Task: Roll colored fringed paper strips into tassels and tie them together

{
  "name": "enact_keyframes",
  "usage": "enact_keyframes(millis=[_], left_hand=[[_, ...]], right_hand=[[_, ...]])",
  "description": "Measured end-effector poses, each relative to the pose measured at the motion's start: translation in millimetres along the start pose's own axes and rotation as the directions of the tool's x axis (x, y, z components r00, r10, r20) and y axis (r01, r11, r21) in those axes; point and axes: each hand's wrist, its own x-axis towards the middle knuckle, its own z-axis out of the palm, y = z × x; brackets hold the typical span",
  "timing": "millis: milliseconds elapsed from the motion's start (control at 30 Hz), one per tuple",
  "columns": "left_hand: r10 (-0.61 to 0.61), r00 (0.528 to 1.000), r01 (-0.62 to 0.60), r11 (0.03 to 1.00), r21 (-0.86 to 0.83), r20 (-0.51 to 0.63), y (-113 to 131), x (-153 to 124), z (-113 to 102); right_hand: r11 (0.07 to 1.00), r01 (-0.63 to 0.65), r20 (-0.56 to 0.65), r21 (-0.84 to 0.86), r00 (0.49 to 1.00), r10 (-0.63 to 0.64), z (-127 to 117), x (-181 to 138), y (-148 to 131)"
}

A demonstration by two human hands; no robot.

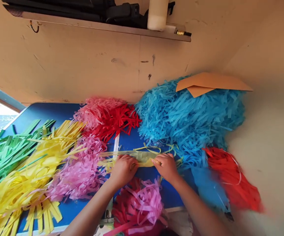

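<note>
A piece of yellow tissue paper (144, 157), its ends cut into fringe strips, lies across the middle of the blue table. My left hand (124, 167) is closed on its near left edge, fingers curled over the paper. On the right side my right hand (165, 166) pinches the same near edge between thumb and fingers. Loose yellow strips trail out to the left beyond my left hand and behind the paper. Just in front of my hands sits a bunch of pink and dark red paper fringe (146, 203).
Blue fringe (193, 114) is heaped at the back right under an orange paper sheet (210, 82). Red paper (237, 180) lies at right. Pink fringe (83, 170), yellow strips (28, 173) and green strips (9, 154) cover the left. A wall shelf (102, 26) hangs above.
</note>
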Motion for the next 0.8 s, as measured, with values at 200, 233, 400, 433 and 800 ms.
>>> enact_keyframes(millis=[200,233,400,433,800], left_hand=[[-0.091,0.996,0.092,0.991,0.098,-0.009,10,11,7],[-0.122,0.992,0.122,0.985,0.121,-0.010,11,13,10],[-0.211,0.977,0.206,0.954,0.217,0.001,12,19,18],[-0.222,0.975,0.215,0.949,0.230,0.002,12,20,19],[-0.247,0.969,0.237,0.924,0.300,-0.004,10,26,22]], right_hand=[[0.988,-0.062,-0.076,-0.138,0.996,0.052,4,-2,-2],[0.984,-0.079,-0.088,-0.160,0.994,0.065,4,-2,-3],[0.967,-0.137,-0.113,-0.217,0.987,0.114,5,0,-3],[0.965,-0.143,-0.113,-0.219,0.986,0.121,5,0,-2],[0.964,-0.167,-0.110,-0.209,0.983,0.146,9,5,1]])
